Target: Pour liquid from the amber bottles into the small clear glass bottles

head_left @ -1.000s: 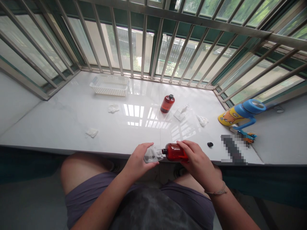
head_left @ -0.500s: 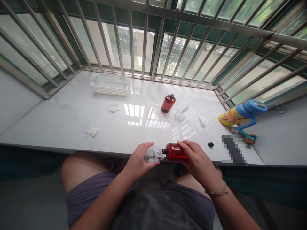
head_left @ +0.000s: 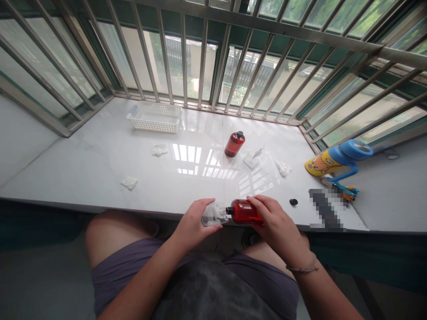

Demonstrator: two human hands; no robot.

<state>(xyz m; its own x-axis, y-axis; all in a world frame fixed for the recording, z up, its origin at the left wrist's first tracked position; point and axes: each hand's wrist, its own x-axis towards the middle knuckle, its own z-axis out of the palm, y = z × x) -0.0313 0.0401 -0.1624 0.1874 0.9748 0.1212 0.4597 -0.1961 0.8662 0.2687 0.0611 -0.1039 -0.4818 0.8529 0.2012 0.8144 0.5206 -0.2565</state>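
Note:
At the counter's front edge, my left hand (head_left: 192, 223) is closed round a small clear bottle (head_left: 212, 215) lying tilted with its neck to the right. My right hand (head_left: 275, 218) grips a red-brown bottle (head_left: 242, 210), held nearly level. The dark neck of the red-brown bottle meets the clear bottle's mouth; whether liquid passes between them I cannot make out. A black cap (head_left: 293, 202) lies on the counter right of my right hand. Farther back stands a second red-brown bottle (head_left: 234, 144) with its cap on, beside a clear pump top or dispenser (head_left: 255, 156).
A white perforated basket (head_left: 153, 124) sits at the back left of the white counter (head_left: 83, 173). Crumpled tissues (head_left: 128, 182) lie about. At the right stand a blue and yellow flask (head_left: 333, 159) and an orange-teal item (head_left: 348, 192). Metal window bars (head_left: 183, 62) enclose the back.

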